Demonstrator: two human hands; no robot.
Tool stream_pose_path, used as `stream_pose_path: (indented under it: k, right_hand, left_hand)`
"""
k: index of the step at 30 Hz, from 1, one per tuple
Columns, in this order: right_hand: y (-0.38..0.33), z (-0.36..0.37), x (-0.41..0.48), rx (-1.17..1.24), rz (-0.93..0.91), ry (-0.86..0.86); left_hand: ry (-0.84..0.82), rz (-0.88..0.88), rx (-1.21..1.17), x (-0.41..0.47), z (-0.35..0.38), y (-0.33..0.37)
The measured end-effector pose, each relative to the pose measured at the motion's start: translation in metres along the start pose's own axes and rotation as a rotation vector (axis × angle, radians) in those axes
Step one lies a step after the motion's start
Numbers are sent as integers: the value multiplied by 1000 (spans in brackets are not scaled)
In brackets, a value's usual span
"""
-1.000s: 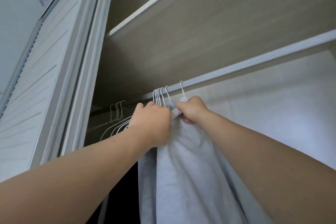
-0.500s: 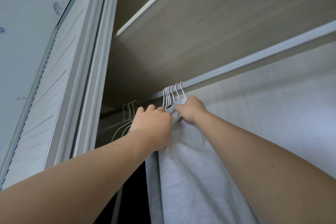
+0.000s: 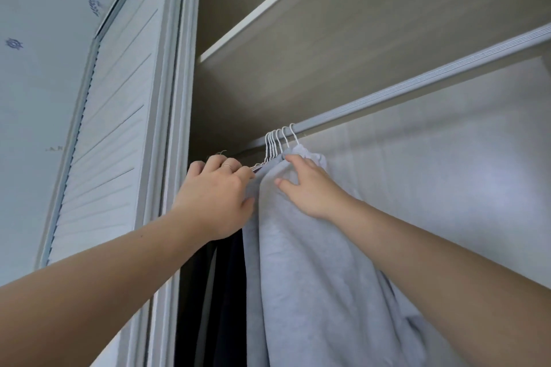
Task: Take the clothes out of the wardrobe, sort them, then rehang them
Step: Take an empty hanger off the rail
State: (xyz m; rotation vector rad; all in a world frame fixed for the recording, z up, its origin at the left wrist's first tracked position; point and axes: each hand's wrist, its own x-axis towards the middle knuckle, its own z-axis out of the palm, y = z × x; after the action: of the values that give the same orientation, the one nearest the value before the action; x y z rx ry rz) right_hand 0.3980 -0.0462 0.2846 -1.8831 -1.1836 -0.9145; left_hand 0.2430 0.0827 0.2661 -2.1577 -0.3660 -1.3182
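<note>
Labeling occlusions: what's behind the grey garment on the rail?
To the left of the grey garment, dark clothes hang partly tucked behind it. White hanger hooks bunch on the rail above. The hanger bodies and how many garments hang there are covered by fabric and the left hand.

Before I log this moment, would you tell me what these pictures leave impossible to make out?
All in the head view:
- Hanger shoulders: only the white hanger hooks show; the grey garment covers the rest.
- Left hand fingertips: curled out of sight, grip unclear.
- Dark clothes: kind and number lost in shadow.
- Garment hems: cut off by the bottom edge.
- Rail right end: cut off by the frame.
</note>
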Motion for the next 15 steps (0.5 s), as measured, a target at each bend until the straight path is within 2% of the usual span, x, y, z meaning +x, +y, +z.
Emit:
stream_pose_path:
  k: [3, 6, 11, 15]
  right_hand:
    - [-22, -2, -41, -14, -53, 58]
    - [-49, -1, -83, -61, -115, 89]
    - [-105, 22, -162, -81, -198, 14]
    - [-154, 44, -230, -14, -240, -82]
  left_hand:
    - [59, 30, 11, -38, -24, -9]
    - [38, 9, 7, -85, -52, -15]
    - [-105, -118, -72, -186, -93, -19]
    - [-174, -198, 40, -276, -141, -49]
